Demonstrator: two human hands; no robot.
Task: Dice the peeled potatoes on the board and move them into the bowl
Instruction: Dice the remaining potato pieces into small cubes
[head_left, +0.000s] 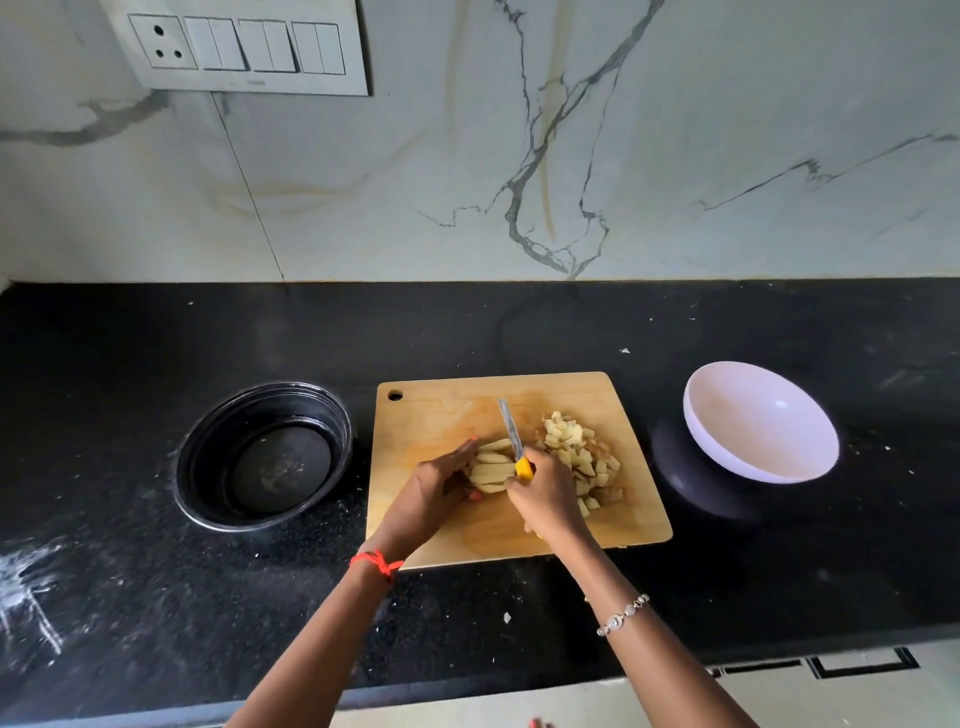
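Strips (491, 467) clasped by the left hand (436, 483) are cut with a knife (511, 431) gripped by the right hand (545, 493); dice (576, 452) are heaped at 3 o'clock, bowl (758, 421) unfilled.

Single head-worn wide-angle view, looking forward and steeply down from above the near edge of the speckled black stone counter (156, 571). The rectangular pale wooden chopping board (441, 410) lies at frame centre, close below the lens; the white veined marble wall (727, 130) fills the upper part. The wearer's two forearms (322, 639) enter from the bottom edge.
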